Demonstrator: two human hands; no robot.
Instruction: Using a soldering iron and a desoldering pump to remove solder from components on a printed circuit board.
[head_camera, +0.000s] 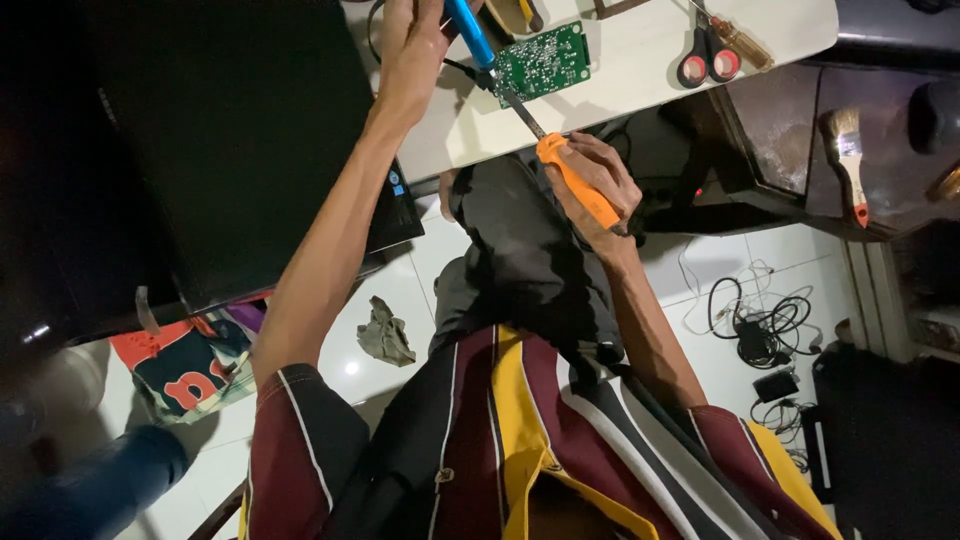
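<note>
From the head camera, the right hand (598, 180) has its fingers wrapped around the orange handle of a screwdriver (560, 165), whose dark shaft slants up to the lower edge of a green circuit board (542, 60) lying on the white worktop (640, 70). The left hand (412, 50) grips a blue-handled tool (470, 32) just left of the board. Red-handled scissors (708, 58) lie further right on the worktop. A paintbrush (848, 160) rests on the dark shelf beside it, and cables (755, 320) lie on the tiled floor.
</note>
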